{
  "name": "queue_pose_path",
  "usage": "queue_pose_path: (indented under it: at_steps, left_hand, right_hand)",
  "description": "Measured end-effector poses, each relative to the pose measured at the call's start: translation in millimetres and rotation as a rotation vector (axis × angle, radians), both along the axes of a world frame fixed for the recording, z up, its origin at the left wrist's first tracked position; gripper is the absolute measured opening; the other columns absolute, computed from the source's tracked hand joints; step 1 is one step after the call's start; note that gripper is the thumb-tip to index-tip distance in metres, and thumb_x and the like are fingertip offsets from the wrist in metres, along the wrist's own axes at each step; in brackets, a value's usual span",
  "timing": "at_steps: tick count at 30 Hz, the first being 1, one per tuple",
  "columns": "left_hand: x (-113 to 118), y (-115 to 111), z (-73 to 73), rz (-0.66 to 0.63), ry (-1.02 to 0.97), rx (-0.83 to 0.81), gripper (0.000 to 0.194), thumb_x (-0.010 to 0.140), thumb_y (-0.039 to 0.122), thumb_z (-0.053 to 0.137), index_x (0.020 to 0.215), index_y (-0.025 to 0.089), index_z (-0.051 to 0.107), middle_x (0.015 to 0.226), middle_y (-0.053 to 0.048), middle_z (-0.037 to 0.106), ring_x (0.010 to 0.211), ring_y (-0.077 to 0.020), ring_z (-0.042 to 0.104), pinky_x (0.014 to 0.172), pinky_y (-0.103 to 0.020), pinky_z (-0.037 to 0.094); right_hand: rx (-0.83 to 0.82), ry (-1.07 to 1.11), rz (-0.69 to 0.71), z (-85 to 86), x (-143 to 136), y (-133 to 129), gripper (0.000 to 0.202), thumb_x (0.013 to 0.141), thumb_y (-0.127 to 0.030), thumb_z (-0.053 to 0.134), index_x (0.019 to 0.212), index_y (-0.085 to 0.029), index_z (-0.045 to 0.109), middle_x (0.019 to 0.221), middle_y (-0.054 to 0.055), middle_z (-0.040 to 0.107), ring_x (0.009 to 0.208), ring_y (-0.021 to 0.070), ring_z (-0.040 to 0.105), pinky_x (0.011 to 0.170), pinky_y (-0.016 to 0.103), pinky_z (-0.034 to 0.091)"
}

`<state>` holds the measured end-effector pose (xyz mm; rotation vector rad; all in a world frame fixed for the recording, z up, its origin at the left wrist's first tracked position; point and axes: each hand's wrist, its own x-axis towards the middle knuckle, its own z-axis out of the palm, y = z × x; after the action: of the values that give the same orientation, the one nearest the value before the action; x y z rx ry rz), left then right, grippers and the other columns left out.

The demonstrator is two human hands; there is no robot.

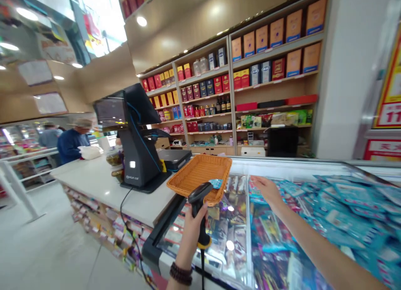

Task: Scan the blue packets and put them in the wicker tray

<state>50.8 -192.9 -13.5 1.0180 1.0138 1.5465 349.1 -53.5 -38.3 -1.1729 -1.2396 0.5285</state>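
My left hand (194, 227) is wrapped round the grip of a black barcode scanner (200, 194) with yellow trim, its cord hanging down. The scanner head is in front of the near edge of an orange woven basket (197, 173). Inside the basket lies a small blue packet (216, 183). To the right of the basket, my right hand (266, 189) reaches out with its fingers closed on a small blue and pink packet (256, 193), partly hidden by the hand. Both are above the glass top of a freezer.
Blue packets (351, 206) lie piled on the freezer's right side. A black checkout terminal (138, 143) stands on the white counter (94, 183) at left. Behind are shelves of boxes (216, 89). A person in blue (72, 143) stands beyond the counter.
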Motion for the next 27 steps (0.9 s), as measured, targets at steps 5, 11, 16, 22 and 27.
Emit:
queue_pose_path:
  at_steps: [5, 11, 16, 22, 27]
  left_hand:
    - [53, 10, 17.7, -0.227, -0.002, 0.061, 0.058, 0.061, 0.063, 0.093, 0.077, 0.019, 0.06, 0.057, 0.006, 0.055, 0.044, -0.0077, 0.047, 0.047, -0.023, 0.042]
    - [125, 14, 20.3, -0.471, 0.011, 0.065, 0.055, 0.066, 0.062, 0.09, 0.086, 0.018, 0.063, 0.06, 0.006, 0.056, 0.044, -0.0084, 0.047, 0.047, -0.024, 0.042]
    - [162, 22, -0.1, -0.567, 0.005, 0.082, 0.055, 0.068, 0.063, 0.088, 0.086, 0.019, 0.062, 0.06, 0.006, 0.055, 0.044, -0.0084, 0.047, 0.047, -0.025, 0.043]
    - [165, 40, -24.5, -0.552, 0.066, 0.064, 0.057, 0.067, 0.067, 0.088, 0.084, 0.019, 0.06, 0.059, 0.006, 0.055, 0.041, -0.0086, 0.047, 0.046, -0.025, 0.042]
    - [155, 46, -31.0, -0.504, 0.092, 0.067, 0.058, 0.07, 0.068, 0.086, 0.092, 0.019, 0.063, 0.061, 0.006, 0.056, 0.043, -0.0097, 0.049, 0.048, -0.026, 0.044]
  right_hand:
    - [0.0, -0.179, -0.254, 12.9, 94, -40, 0.027, 0.08, -0.046, 0.067, 0.088, -0.023, 0.079, 0.089, 0.011, 0.084, 0.088, 0.0313, 0.08, 0.087, 0.049, 0.063]
    - [-0.103, -0.519, -0.661, 27.8, 177, -112, 0.048, 0.084, -0.033, 0.063, 0.125, -0.01, 0.071, 0.134, 0.025, 0.071, 0.135, 0.0412, 0.057, 0.116, 0.057, 0.039]
    - [-0.375, -0.71, -0.918, 22.6, 205, -142, 0.063, 0.09, -0.047, 0.066, 0.129, 0.002, 0.068, 0.131, 0.038, 0.066, 0.129, 0.0528, 0.056, 0.102, 0.063, 0.043]
    - [-0.363, -0.862, -0.935, 14.9, 201, -135, 0.044, 0.092, -0.041, 0.065, 0.125, -0.014, 0.074, 0.129, 0.024, 0.072, 0.123, 0.0447, 0.059, 0.095, 0.056, 0.05]
    - [0.002, -0.799, -0.736, 9.5, 171, -120, 0.029, 0.095, -0.031, 0.054, 0.105, -0.018, 0.078, 0.112, 0.018, 0.079, 0.11, 0.0368, 0.067, 0.101, 0.055, 0.051]
